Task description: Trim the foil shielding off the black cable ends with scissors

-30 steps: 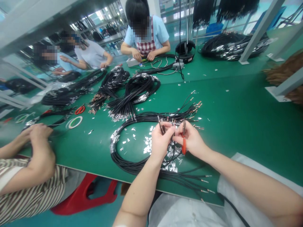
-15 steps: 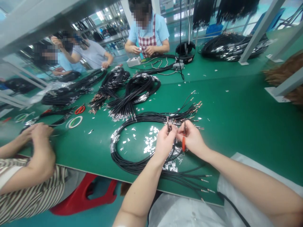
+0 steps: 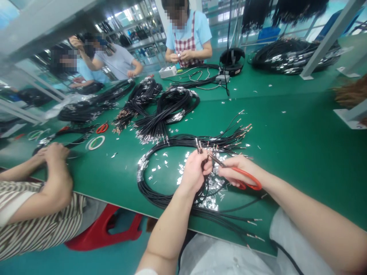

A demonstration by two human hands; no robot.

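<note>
Left hand (image 3: 195, 172): fingers closed on black insulated cable ends (image 3: 198, 147), their metal terminals rising above the grip. Right hand (image 3: 237, 170): clamped on orange-handled steel scissors (image 3: 247, 178), blades just beside the left hand. Under the left hand: silver foil scraps (image 3: 213, 187), black cable coil (image 3: 149, 187). Beyond it: green workbench (image 3: 286, 152).

1. Orange-handled scissors (image 3: 248, 179) sit gripped in the right hand (image 3: 233, 172), steel blades pointing left toward the cable ends.
2. A black cable bundle (image 3: 151, 194) lies in a loose coil, metal-tipped ends fanning out; a few stand upright above the left hand (image 3: 195, 172).
</note>
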